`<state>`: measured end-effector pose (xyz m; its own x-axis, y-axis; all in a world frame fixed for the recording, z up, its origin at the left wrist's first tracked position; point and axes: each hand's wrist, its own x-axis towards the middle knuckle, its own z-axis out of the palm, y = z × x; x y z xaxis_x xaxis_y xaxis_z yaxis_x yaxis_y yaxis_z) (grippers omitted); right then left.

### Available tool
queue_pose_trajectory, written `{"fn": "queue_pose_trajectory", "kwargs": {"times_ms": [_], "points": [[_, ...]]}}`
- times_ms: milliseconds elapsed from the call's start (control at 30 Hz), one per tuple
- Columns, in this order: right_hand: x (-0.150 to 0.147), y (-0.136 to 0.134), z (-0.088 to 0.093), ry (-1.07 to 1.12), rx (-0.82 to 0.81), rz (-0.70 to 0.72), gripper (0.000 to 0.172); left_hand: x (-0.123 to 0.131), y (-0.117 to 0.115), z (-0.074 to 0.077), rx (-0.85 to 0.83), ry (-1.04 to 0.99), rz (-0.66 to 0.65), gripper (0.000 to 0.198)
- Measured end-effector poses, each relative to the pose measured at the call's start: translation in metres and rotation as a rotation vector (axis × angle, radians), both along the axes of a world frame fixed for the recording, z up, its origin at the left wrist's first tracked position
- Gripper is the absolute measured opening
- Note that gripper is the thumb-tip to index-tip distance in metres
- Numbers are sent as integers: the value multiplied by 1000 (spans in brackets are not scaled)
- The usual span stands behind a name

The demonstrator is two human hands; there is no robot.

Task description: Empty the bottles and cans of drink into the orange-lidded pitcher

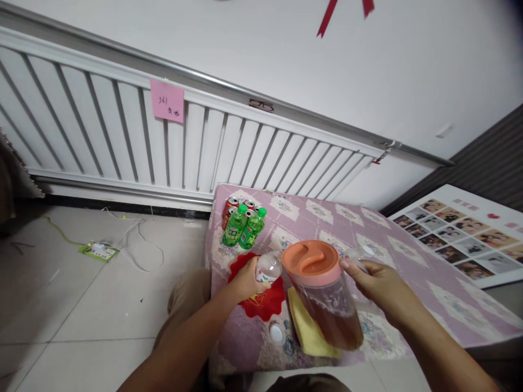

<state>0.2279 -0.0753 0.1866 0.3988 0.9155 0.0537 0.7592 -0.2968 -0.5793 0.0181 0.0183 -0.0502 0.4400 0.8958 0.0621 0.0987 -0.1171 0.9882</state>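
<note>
My right hand (382, 286) grips the handle of a clear pitcher (332, 305) with an orange lid (312, 257), lifted and tilted over the table; brown liquid fills its lower part. My left hand (244, 280) is closed round a small clear plastic bottle (268, 267), holding it tilted above a red mat (261, 299). The bottle's mouth points toward the pitcher. A white bottle cap (277, 333) lies on the tablecloth below, beside a yellow cloth (306, 332).
The low table has a pink patterned cloth (408, 256). Two green bottles (243, 226) and red cans (231, 207) stand at its far left corner. A white radiator (122, 136) lines the wall. A power strip (98, 249) lies on the floor; a photo board (469, 239) sits right.
</note>
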Motion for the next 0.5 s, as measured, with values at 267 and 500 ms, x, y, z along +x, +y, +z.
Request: {"fn": "queue_pose_trajectory", "kwargs": {"times_ms": [267,500], "points": [[0,2,0,-3,-7,11,48,-4,-2,9,-15,43,-11,65],[3,4,-2,5,-40,5,54,-4,-3,11,3,35,6,59]]}}
